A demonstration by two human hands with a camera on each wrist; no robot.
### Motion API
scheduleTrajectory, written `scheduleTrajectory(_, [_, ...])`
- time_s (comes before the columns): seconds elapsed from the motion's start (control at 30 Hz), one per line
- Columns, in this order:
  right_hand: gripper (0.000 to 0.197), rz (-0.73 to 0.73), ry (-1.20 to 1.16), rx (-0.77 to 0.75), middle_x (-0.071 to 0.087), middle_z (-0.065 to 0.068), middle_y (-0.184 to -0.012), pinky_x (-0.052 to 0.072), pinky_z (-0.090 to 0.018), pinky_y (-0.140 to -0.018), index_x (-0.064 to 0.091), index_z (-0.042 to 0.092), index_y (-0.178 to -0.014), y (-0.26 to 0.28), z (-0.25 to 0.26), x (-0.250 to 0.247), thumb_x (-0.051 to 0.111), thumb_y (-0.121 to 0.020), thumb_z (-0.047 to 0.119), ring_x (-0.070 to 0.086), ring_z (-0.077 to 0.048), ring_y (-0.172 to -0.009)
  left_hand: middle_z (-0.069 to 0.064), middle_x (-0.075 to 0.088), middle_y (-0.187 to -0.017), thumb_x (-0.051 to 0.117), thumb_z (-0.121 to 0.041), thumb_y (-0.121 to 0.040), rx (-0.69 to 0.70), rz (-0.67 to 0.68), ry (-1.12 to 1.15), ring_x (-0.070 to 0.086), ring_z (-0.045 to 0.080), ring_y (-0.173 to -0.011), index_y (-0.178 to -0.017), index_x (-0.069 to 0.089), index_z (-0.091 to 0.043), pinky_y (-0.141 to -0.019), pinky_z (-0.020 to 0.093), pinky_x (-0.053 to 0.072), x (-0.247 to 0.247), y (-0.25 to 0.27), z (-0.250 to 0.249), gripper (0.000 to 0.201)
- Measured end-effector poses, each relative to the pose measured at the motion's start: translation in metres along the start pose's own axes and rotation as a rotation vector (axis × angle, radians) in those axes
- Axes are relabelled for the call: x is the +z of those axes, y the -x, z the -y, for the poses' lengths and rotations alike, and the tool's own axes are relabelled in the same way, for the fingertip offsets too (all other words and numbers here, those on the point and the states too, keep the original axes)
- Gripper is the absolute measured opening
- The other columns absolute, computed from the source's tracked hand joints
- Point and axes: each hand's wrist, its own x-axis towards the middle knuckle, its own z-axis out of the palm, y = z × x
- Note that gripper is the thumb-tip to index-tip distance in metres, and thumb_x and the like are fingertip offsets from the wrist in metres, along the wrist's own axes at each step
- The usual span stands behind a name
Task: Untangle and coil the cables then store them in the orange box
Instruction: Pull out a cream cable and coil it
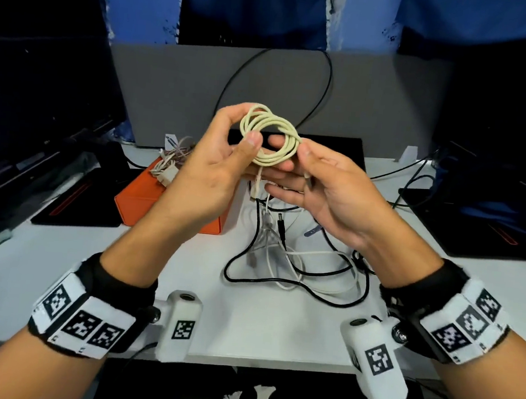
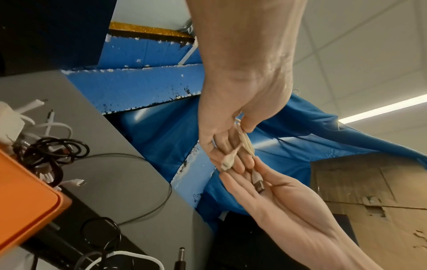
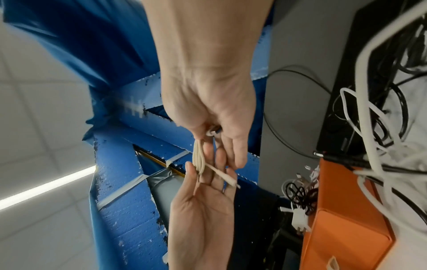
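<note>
A: Start at the left. The orange box (image 1: pixel 147 202) sits on the desk (image 1: pixel 59 261) with a bundle of cables (image 1: pixel 171 162) already at its far end, some of it riding over the rim. Anything dropped in carelessly could push that bundle out.

B: And the left hand (image 1: pixel 206 175)?

A: It grips the cream coil (image 1: pixel 268 136), thumb pinched over the loops against the fingers behind. The loops look even, but only that pinch holds them. If the thumb eases, I'd expect the coil to spring open.

B: The coil's ends?

A: Two plugs hang free below it. The left-wrist view shows one pale plug (image 2: pixel 227 162) lying over the left fingertips and a darker USB plug (image 2: pixel 258 183) resting in the right palm. Neither is tucked in, so either could snag on the way to the box.

B: The right hand (image 1: pixel 326 189)?

A: Palm up under the coil, thumb pressing the coil's right edge, fingers nearly straight beneath it. It steadies more than it holds.

B: Below that?

A: A tangle of black and white cables (image 1: pixel 297 266) lies on the desk right under the hands. A dangling plug lowered there could catch a loop and drag the tangle along.
</note>
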Motion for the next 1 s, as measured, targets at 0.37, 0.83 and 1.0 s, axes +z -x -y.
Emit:
scheduleTrajectory(0.37, [0.032, -0.145, 0.016, -0.005, 0.074, -0.003, -0.091, 0.055, -0.029, -0.073, 0.066, 0.004, -0.121, -0.002, -0.012, 0.010, 0.038, -0.112, 0.019, 0.070, -0.014, -0.077, -0.004, 0.047, -0.142, 0.050, -0.039, -0.106, 0.090, -0.142, -0.602, 0.047, 0.003, -0.131, -0.151, 0.044, -0.022, -0.111, 0.025, 0.039, -0.012, 0.000, 0.017, 0.049])
scheduleTrajectory(0.83, [0.050, -0.026, 0.263, 0.008, 0.054, 0.009, -0.063, 0.034, -0.023, -0.050, 0.074, 0.023, -0.069, 0.005, -0.001, 0.007, 0.047, -0.109, 0.011, 0.042, -0.009, -0.057, 0.001, 0.052, -0.128, 0.038, -0.058, -0.099, 0.125, 0.141, -1.184, 0.050, 0.013, -0.116, -0.146, 0.046, -0.019, -0.082, 0.017, 0.025, -0.011, 0.005, 0.003, 0.062])
scheduleTrajectory(1.0, [0.047, -0.035, 0.301, 0.009, 0.060, 0.010, -0.062, 0.035, -0.024, -0.051, 0.071, 0.022, -0.071, 0.005, 0.002, 0.005, 0.046, -0.109, 0.010, 0.042, -0.010, -0.057, -0.005, 0.041, -0.152, 0.043, -0.067, -0.092, 0.080, 0.258, -1.140, 0.048, 0.013, -0.130, -0.160, 0.026, -0.025, -0.098, 0.028, 0.042, -0.022, 0.003, 0.001, 0.081])
